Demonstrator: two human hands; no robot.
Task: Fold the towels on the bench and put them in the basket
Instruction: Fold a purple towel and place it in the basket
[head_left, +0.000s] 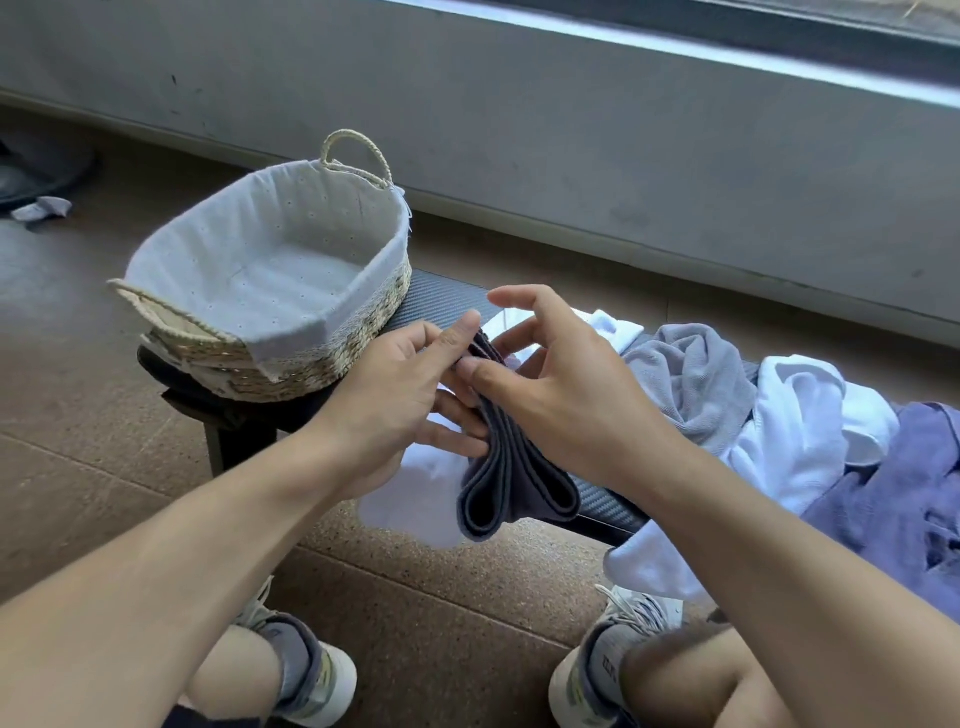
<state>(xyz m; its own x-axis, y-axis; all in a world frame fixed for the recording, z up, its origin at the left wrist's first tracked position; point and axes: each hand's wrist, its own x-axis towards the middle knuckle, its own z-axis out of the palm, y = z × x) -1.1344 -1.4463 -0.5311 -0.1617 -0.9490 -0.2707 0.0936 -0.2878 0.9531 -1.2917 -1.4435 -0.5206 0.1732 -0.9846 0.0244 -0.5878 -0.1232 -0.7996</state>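
Grey towel (511, 467) was pinched by L hand (395, 400) and R hand (561, 395), fingers curled on it. Folds prob. best kept squared before the basket (363, 332).

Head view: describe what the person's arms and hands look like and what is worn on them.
Both forearms are bare from the frame edge to the wrists; no sleeves show. The left hand and the right hand wear no gloves, rings, watch or bracelets. Fingernails are short and unpainted.
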